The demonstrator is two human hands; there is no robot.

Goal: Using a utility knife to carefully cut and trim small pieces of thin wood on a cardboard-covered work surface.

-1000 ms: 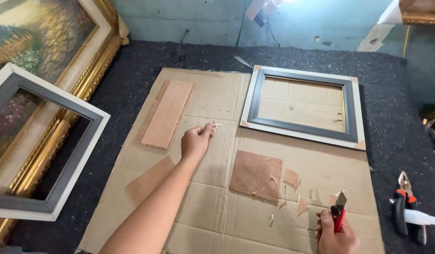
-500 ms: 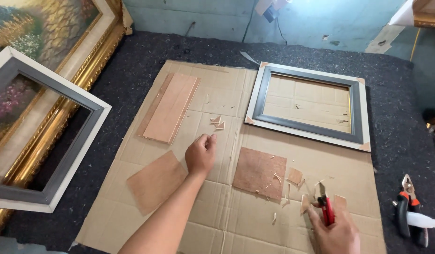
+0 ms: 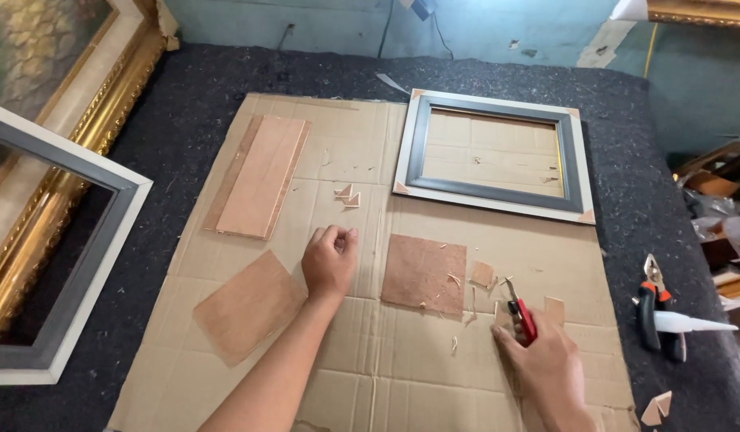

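Right hand (image 3: pixel 546 364) fingers clamp a red-handled cutter (image 3: pixel 520 312) beside small board offcuts (image 3: pixel 482 274); left hand (image 3: pixel 330 260) is loosely curled, empty, on the cardboard (image 3: pixel 346 144). Trimming seems underway; triangular corner pieces (image 3: pixel 348 194) lie at its twelve o'clock.

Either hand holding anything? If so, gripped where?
Right hand holds a red-handled cutter by its handle, blade tip pointing away. Left hand is loosely curled on the cardboard; whether it pinches anything cannot be told.
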